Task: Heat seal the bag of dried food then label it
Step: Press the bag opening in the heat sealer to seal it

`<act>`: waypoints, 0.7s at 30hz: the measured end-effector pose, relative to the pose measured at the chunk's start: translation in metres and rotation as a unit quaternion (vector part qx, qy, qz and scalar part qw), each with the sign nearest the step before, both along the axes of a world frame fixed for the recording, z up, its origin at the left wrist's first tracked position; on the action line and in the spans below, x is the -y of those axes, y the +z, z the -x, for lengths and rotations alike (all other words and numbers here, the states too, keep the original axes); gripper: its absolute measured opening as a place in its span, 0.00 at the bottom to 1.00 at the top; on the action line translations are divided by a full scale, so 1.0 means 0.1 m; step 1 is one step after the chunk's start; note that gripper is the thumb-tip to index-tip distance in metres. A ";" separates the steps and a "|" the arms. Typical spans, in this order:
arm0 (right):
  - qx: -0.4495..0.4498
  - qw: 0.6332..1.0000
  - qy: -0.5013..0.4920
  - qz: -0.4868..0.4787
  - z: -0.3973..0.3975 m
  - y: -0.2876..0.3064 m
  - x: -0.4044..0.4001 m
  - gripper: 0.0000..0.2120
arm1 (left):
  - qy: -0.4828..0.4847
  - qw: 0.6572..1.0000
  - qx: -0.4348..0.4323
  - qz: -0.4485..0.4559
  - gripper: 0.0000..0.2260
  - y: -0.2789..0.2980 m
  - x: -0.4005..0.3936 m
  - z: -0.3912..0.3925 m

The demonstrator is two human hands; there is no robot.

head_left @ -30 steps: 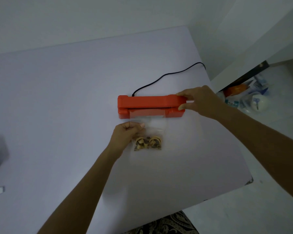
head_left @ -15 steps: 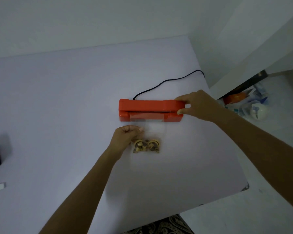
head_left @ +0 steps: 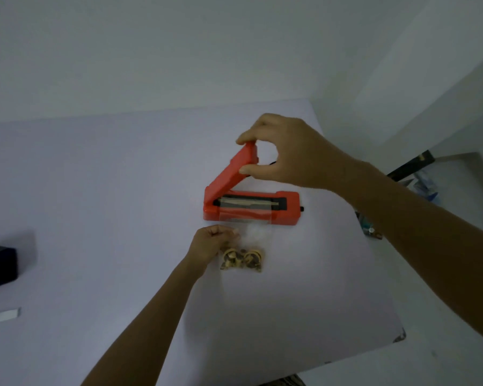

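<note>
1. Holding the sealer arm [head_left: 229, 174] raised: right hand [head_left: 287, 154] pinches its free end between thumb and fingertips, hinge at left.
2. Left hand [head_left: 209, 243], fingers curled, pinches the left edge of the bag [head_left: 246, 246]; the bag mouth lies across the sealer base [head_left: 251, 207], contents on the table [head_left: 95, 218] just in front.
3. Seal looks possibly done; to do it well, check the mouth is flat and wrinkle-free on the heating strip [head_left: 248, 201], then slide the bag straight out.
4. Materials: orange hard plastic sealer, thin metallic strip in a black bed; clear, floppy film bag; dried food [head_left: 241, 259] brown-yellow, lumpy rings; table smooth and matte.
5. Label [head_left: 4, 315], white strip, lies far left, untouched.
</note>
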State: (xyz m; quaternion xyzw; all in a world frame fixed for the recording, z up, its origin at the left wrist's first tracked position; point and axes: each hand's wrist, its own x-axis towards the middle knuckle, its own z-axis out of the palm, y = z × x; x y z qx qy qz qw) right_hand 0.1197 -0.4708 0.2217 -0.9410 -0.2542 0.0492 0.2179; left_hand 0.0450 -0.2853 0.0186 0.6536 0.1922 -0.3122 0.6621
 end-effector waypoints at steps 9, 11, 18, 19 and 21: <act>-0.018 0.983 -0.080 -0.164 -0.19 0.14 -0.13 0.23 | -0.004 1.000 -0.002 0.006 0.06 -0.01 -0.01 -0.02; -0.011 0.971 -0.133 -0.198 -0.18 0.05 0.02 0.18 | -0.003 1.000 -0.004 0.011 0.07 -0.02 0.00 -0.02; -0.268 0.879 -0.387 -0.073 0.26 -0.85 0.50 0.10 | -0.003 1.000 -0.007 0.015 0.07 -0.01 0.01 -0.01; -0.359 0.846 -0.391 -0.049 0.41 -1.02 0.51 0.07 | -0.003 1.000 -0.007 0.015 0.07 -0.02 0.01 -0.01; -0.486 0.786 -0.374 -0.078 0.72 -1.31 0.46 0.09 | -0.007 1.000 -0.006 0.013 0.08 -0.03 0.00 -0.02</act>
